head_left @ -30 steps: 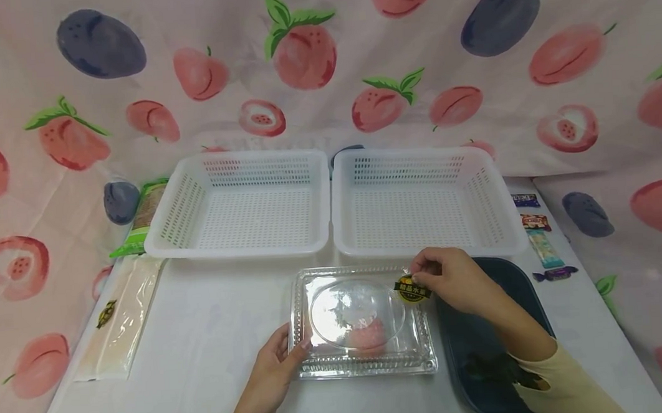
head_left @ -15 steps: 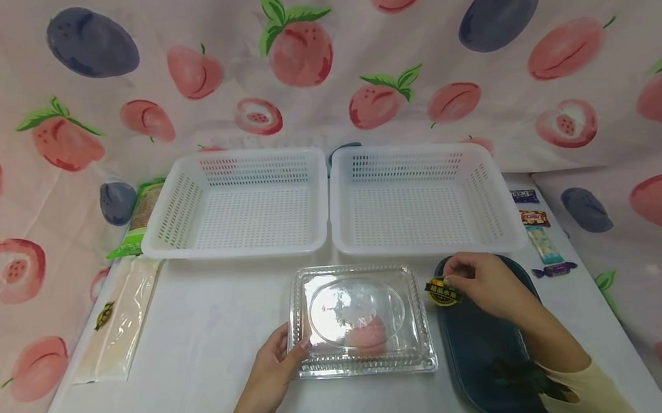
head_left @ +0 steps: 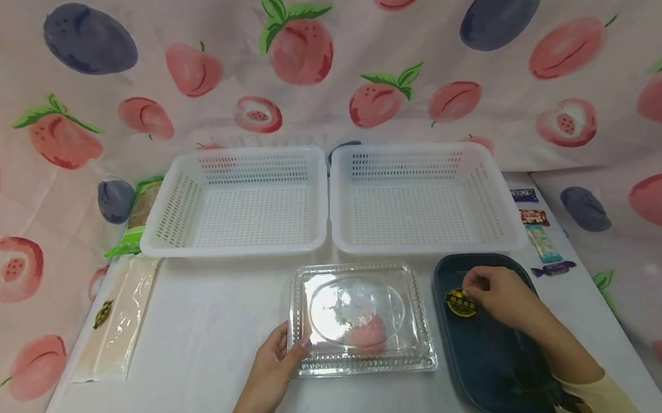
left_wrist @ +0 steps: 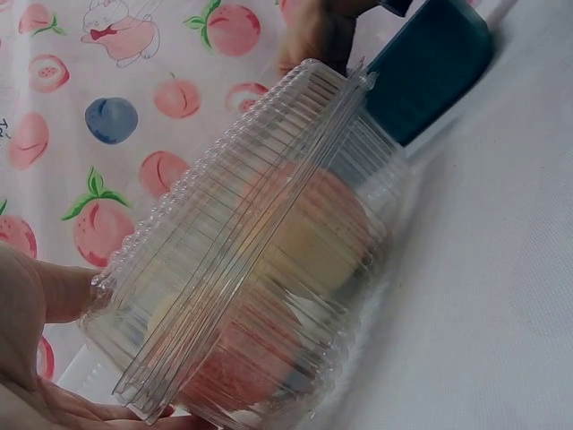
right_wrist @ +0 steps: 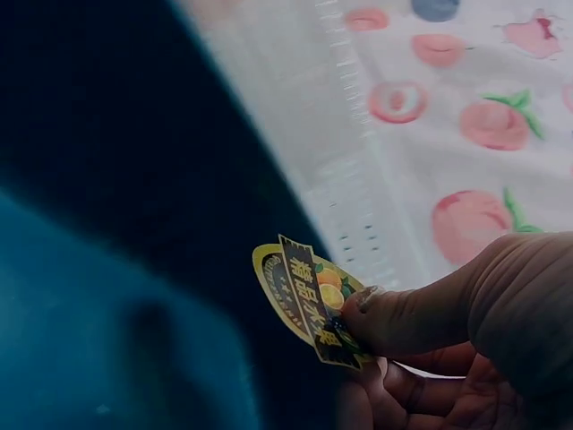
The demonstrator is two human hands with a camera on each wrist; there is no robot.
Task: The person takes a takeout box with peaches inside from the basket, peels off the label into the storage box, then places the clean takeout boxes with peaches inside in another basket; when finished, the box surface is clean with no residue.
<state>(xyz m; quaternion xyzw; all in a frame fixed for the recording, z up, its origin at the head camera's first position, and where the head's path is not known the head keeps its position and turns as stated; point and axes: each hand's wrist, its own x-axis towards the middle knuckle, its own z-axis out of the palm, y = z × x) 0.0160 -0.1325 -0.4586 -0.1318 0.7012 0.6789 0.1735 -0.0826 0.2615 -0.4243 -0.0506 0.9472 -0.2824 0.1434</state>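
A clear plastic clamshell box (head_left: 362, 364) with its lid down lies mid-table. Reddish-yellow round fruit (left_wrist: 313, 233) shows through its wall in the left wrist view. My left hand (head_left: 269, 372) grips the box at its left side, thumb over the lid's edge and fingers against the side. Over the dark blue tray (head_left: 485, 367), my right hand (head_left: 498, 294) pinches a black and gold label sticker (head_left: 461, 303) between thumb and fingers. In the right wrist view the label (right_wrist: 309, 305) shows printed characters and an orange picture, its lower right edge covered by the thumb.
Two white perforated baskets (head_left: 237, 247) (head_left: 428, 245) stand side by side behind the box. On the left lie a green-edged packet (head_left: 137, 220) and a clear packet (head_left: 118, 323) with a similar label. Several small wrapped sweets (head_left: 544, 243) line the right side.
My right hand has carried the label right and toward me, from above the box's upper right corner to over the tray. My left hand has kept its hold on the box.
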